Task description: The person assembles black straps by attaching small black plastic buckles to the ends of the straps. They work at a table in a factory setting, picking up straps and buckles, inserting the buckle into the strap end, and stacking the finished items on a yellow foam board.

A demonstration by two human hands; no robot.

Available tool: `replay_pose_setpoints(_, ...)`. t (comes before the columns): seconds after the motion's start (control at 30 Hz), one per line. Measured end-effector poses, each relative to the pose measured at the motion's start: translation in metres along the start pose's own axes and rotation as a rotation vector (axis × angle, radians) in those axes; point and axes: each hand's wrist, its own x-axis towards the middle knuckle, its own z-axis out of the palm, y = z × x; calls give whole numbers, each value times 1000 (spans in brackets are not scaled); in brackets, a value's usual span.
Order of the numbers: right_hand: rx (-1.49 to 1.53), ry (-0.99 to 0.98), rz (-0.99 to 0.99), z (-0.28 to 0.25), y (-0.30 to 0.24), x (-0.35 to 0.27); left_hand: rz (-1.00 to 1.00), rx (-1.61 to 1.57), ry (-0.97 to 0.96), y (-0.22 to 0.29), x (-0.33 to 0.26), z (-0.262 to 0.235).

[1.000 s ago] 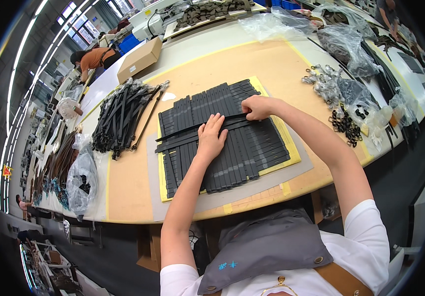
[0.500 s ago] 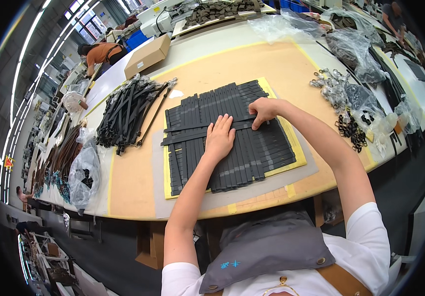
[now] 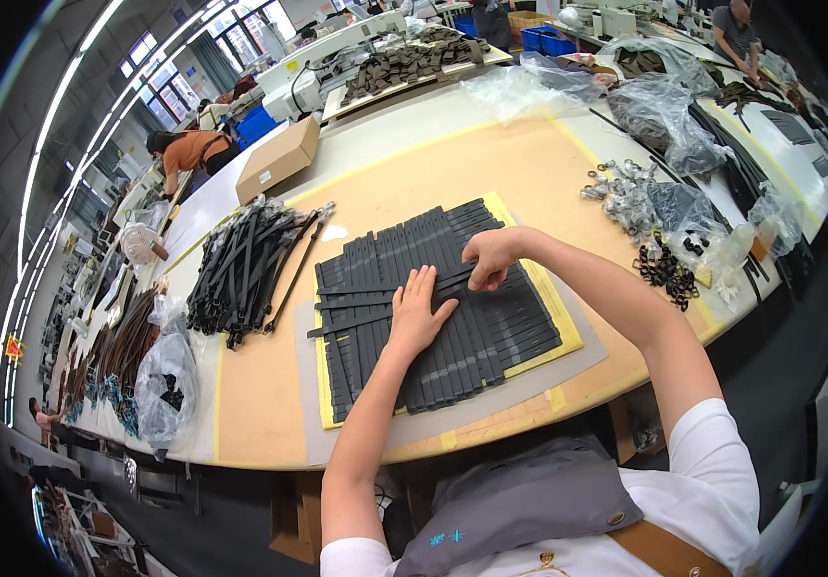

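Rows of flat black straps point(image 3: 349, 358) lie side by side on a yellow board point(image 3: 568, 332) in front of me. A few more black straps point(image 3: 349, 301) run crosswise over them, their left ends fanned apart. My left hand point(image 3: 418, 313) presses flat on the crosswise straps, fingers stretched out and nothing gripped. At the right end of these straps, my right hand point(image 3: 493, 258) has its fingers curled in a pinch on a black strap. Its fingertips partly hide the strap's end.
A heap of black straps with metal fittings point(image 3: 246, 264) lies left of the board. To the right are bagged metal rings point(image 3: 630, 197) and black buckles point(image 3: 666, 272). A cardboard box point(image 3: 279, 162) and a tray of brown pieces point(image 3: 414, 67) stand farther back. Other people work beyond.
The view has tilted up a little. The crosswise straps now spread apart at their left ends, with another visible among them. My right hand has shifted slightly left, still pinching.
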Motion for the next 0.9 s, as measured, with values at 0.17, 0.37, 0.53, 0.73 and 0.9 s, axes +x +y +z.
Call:
replay_pose_setpoints(0.17,128,-24,-165,0,-26,-29,116,4,236,-9,3,-18)
replay_pose_setpoints(0.37,270,19,-303,17,-19,-57,206,-49,264,-8,13,-63)
replay_pose_setpoints(0.53,484,19,-301,32,11,-64,135,24,288,-14,-5,-113)
replay_pose_setpoints(0.73,819,243,-224,-15,66,-40,-33,317,339,-46,-50,-194)
replay_pose_setpoints(0.9,1195,782,-275,-122,108,-26,-202,514,388,-74,-76,-235)
